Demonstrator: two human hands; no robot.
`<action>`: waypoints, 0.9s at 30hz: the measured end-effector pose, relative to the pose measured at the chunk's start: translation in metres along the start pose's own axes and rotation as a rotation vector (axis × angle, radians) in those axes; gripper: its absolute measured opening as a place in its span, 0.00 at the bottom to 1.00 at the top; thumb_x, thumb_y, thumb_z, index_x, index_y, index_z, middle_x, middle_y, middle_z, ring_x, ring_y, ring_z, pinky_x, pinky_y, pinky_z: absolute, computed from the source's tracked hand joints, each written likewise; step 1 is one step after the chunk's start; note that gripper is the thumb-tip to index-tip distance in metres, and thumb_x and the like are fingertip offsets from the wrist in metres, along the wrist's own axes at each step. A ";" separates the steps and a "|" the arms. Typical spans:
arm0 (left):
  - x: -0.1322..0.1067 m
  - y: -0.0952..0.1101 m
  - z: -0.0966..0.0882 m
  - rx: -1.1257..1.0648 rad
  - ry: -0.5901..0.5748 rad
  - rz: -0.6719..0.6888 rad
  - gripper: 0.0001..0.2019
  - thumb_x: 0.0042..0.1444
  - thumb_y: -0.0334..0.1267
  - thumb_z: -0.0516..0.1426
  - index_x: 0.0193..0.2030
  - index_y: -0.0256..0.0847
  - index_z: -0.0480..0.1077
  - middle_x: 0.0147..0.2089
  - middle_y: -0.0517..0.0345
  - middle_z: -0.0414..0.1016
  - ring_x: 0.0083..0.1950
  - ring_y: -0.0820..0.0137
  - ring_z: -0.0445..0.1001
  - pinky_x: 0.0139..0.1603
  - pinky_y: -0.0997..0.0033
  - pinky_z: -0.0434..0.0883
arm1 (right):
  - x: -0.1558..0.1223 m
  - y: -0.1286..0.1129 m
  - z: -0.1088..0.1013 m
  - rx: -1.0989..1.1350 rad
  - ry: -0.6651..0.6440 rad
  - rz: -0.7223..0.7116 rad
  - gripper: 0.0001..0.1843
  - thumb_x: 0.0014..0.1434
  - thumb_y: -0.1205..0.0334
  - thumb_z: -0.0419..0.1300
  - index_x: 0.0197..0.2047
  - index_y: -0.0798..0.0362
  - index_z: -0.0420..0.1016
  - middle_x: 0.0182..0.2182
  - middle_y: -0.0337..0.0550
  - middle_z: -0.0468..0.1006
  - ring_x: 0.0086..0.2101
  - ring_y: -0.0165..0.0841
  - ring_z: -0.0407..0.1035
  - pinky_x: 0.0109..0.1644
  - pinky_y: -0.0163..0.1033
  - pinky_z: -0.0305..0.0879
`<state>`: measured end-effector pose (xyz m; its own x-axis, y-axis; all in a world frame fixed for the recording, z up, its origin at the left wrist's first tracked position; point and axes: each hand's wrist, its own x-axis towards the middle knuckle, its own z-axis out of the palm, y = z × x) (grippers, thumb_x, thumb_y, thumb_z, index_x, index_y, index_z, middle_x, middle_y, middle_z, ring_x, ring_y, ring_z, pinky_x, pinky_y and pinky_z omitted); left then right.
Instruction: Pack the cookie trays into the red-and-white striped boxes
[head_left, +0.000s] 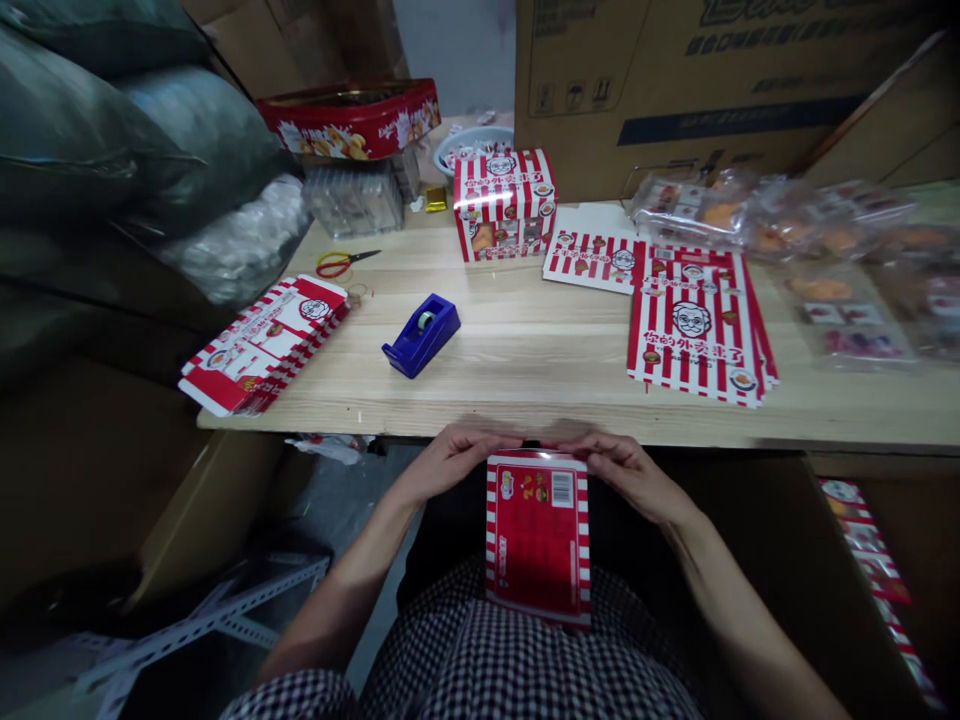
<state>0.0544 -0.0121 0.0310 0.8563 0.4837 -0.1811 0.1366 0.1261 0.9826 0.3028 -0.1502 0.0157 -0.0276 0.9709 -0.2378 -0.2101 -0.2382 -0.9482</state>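
A red and white striped carton (538,540) rests upright on my lap, just below the front edge of the wooden table (525,370). My left hand (450,462) grips its top left corner with curled fingers. My right hand (626,470) grips its top right corner the same way. Both hands press on the carton's top flap.
On the table lie a blue tape dispenser (421,335), red-handled scissors (341,263), an assembled striped box (504,205), flat striped cartons at the left (262,345) and right (694,325), and bagged snacks (825,260). Large cardboard boxes (675,90) stand behind.
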 end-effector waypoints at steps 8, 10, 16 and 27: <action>0.022 0.014 -0.004 -0.005 -0.110 -0.068 0.10 0.58 0.40 0.64 0.45 0.45 0.82 0.46 0.50 0.84 0.46 0.62 0.82 0.50 0.58 0.75 | 0.013 -0.027 0.012 -0.125 -0.021 -0.033 0.10 0.60 0.51 0.66 0.39 0.47 0.83 0.45 0.43 0.85 0.44 0.39 0.79 0.50 0.48 0.73; 0.024 0.015 -0.007 -0.017 -0.137 -0.075 0.11 0.58 0.40 0.64 0.47 0.47 0.81 0.47 0.51 0.84 0.47 0.62 0.81 0.51 0.57 0.75 | 0.013 -0.026 0.012 -0.206 -0.053 -0.052 0.13 0.63 0.52 0.63 0.49 0.42 0.82 0.48 0.41 0.84 0.49 0.41 0.77 0.57 0.52 0.70; 0.026 0.010 -0.008 -0.015 -0.160 -0.085 0.13 0.64 0.43 0.58 0.51 0.48 0.79 0.48 0.53 0.84 0.49 0.61 0.81 0.54 0.56 0.74 | 0.017 -0.012 0.014 -0.348 0.026 -0.095 0.16 0.65 0.56 0.61 0.55 0.38 0.79 0.50 0.40 0.83 0.51 0.44 0.76 0.57 0.55 0.71; 0.031 0.005 -0.006 -0.071 -0.184 -0.119 0.17 0.58 0.41 0.64 0.54 0.44 0.78 0.54 0.51 0.81 0.53 0.64 0.79 0.59 0.58 0.71 | 0.011 -0.014 0.003 0.006 -0.089 0.079 0.16 0.65 0.49 0.61 0.52 0.44 0.82 0.50 0.45 0.83 0.52 0.41 0.76 0.62 0.54 0.66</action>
<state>0.0784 0.0087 0.0302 0.9135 0.2964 -0.2787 0.2126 0.2364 0.9481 0.3023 -0.1359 0.0266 -0.1307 0.9474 -0.2921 -0.2098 -0.3143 -0.9258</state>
